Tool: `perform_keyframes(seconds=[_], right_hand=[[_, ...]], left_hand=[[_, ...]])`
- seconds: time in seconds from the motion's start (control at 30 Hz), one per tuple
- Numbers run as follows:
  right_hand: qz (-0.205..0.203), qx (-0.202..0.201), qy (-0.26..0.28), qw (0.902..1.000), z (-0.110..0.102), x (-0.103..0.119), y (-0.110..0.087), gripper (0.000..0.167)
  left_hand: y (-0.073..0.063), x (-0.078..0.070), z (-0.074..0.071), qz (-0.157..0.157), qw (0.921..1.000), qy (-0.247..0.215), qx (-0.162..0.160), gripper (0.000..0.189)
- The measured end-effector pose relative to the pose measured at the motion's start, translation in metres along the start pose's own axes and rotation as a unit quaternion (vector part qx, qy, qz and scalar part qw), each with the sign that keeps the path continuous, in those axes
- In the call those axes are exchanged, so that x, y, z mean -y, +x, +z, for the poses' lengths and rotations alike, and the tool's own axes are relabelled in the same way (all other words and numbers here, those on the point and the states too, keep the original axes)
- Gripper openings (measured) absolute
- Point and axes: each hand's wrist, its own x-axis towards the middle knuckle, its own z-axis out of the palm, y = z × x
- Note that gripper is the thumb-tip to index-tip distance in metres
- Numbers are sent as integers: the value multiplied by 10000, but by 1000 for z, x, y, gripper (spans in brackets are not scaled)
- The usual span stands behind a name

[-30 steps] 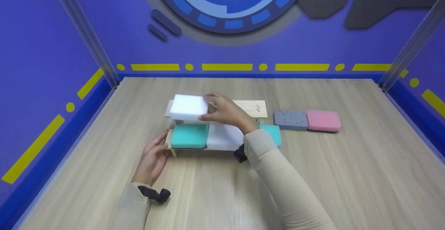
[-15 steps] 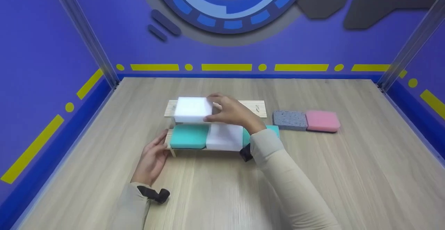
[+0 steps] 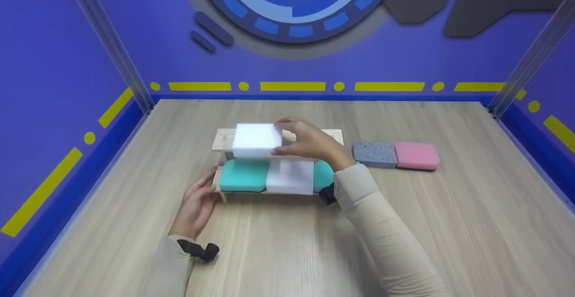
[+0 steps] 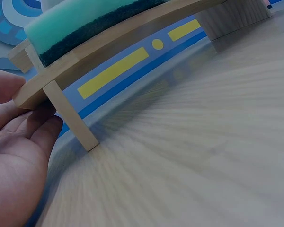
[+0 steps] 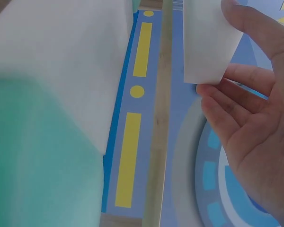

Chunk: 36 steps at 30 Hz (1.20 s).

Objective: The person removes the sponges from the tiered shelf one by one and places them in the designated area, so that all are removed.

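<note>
A white sponge block (image 3: 257,139) is pinched by my right hand (image 3: 312,143), thumb at the front and fingers behind. In the right wrist view a gap shows between this white block (image 5: 206,42) and the upper board (image 5: 162,104), so it hangs above it. My left hand (image 3: 195,207) grips the left end of the two-tier wooden rack (image 3: 220,142). The left wrist view shows its thumb (image 4: 4,86) over the board and fingers underneath. On the lower tier lie a green sponge (image 3: 244,176), a white block (image 3: 290,178) and another green sponge (image 3: 322,178), partly hidden by my right arm.
A grey speckled sponge (image 3: 375,154) and a pink sponge (image 3: 417,156) lie side by side on the table, right of the rack. Blue printed walls (image 3: 296,70) enclose the table (image 3: 269,247) at the back and sides.
My right hand has carried the white block a little to the right above the upper board. My left hand has stayed at the rack's end.
</note>
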Motion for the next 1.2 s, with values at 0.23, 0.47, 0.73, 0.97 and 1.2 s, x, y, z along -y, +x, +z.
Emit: perform_keyframes(seconds=[0.23,0.47,0.73,0.97,1.2], right_hand=[[-36,-108,-47,9999,-9,-5,-9,76],[151,-23,123,9998,-17,-14,-19,77],[204,25,207,9996,-23,-21,-28,77],[202,-39,-47,9998,-27,-27,-35,78],[-73,-121,-173,9998,-31,-33,-42,77]], left_hand=[[0,1,0,-5,10000,21,52,63],[0,1,0,-15,10000,-9,36,62],[0,1,1,18,10000,80,6,62],[-1,0,1,36,10000,-15,2,62],[-1,-1,0,38,9999,-116,62,63]])
